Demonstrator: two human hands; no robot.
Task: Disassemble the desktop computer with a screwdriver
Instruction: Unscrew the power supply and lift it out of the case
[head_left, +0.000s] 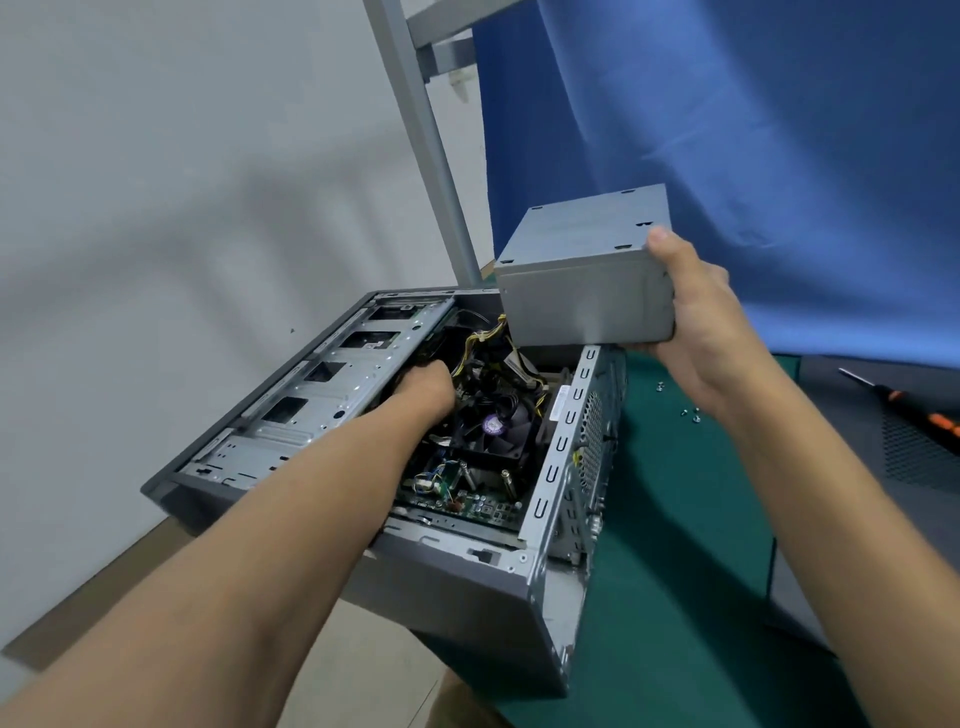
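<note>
My right hand grips the grey power supply by its near end, thumb on top, fingers curled beneath. It is lifted clear above the far rim of the open computer case, its wires trailing inside. My left hand reaches in beside the fan — fingers hidden, grip unclear. The case's left side juts past the green mat; the screwdriver lies well apart on the right.
</note>
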